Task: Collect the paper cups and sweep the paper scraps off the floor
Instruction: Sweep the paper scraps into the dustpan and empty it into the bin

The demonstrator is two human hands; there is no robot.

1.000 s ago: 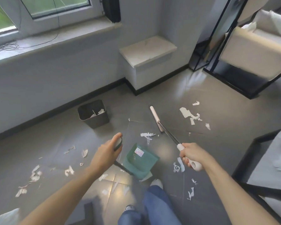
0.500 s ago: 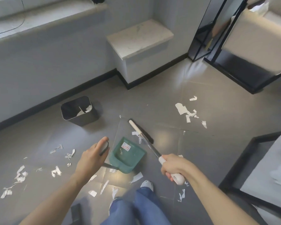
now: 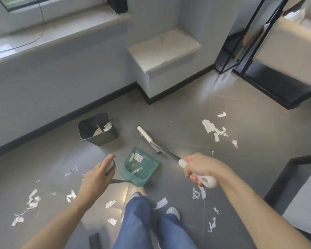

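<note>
Since half a second ago the broom [image 3: 152, 141] head has drawn away from the teal dustpan [image 3: 139, 167], standing just beyond its far edge. The broom's long axis runs from the near right up-left toward the bin [image 3: 97, 130], scraps [image 3: 214, 130] lying right. The right hand [image 3: 198, 168] clamps its white grip; the left hand [image 3: 99, 175] curls round the dustpan handle

The grey tiled floor [image 3: 250, 108] meets a pale wall [image 3: 43, 83] with a black baseboard [image 3: 61, 121]. A window sill [image 3: 61, 31] runs above. A marble-topped ledge [image 3: 163, 45] stands in the corner, near black-framed furniture [image 3: 269, 81].
</note>
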